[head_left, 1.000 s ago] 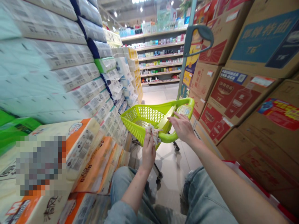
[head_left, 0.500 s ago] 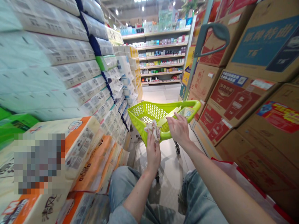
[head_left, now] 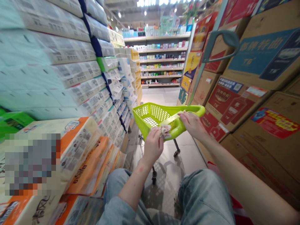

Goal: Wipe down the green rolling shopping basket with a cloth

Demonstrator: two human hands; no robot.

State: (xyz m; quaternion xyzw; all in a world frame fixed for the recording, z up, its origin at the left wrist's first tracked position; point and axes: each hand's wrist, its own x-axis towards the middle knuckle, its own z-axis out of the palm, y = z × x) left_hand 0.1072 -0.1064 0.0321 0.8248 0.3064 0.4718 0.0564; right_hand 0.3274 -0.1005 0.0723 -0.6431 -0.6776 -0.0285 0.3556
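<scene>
A lime-green plastic shopping cart [head_left: 142, 123] with a perforated basket stands in front of my knees. My left hand [head_left: 153, 146] is closed on a crumpled, pale, stained cloth or tissue [head_left: 166, 131], which it presses against the near part of the cart's rim. Farther right, my right hand [head_left: 194, 123] grips the cart's handle, its fingers curled over the edge and partly hidden. Between the hands, a pale yellow strip [head_left: 172, 118] runs across the handle end of the basket.
Stacked tissue packs [head_left: 79, 75] wall the left side, with orange-and-cream packs [head_left: 82, 168] close by my left knee. Cardboard cartons [head_left: 236, 100] rise on the right, behind a grey handle on a pole [head_left: 206, 51]. Stocked shelves [head_left: 161, 59] stand at the aisle's far end.
My left hand has moved right along the rim with the cloth. My right hand has shifted right and now wraps the handle. The view has shifted slightly.
</scene>
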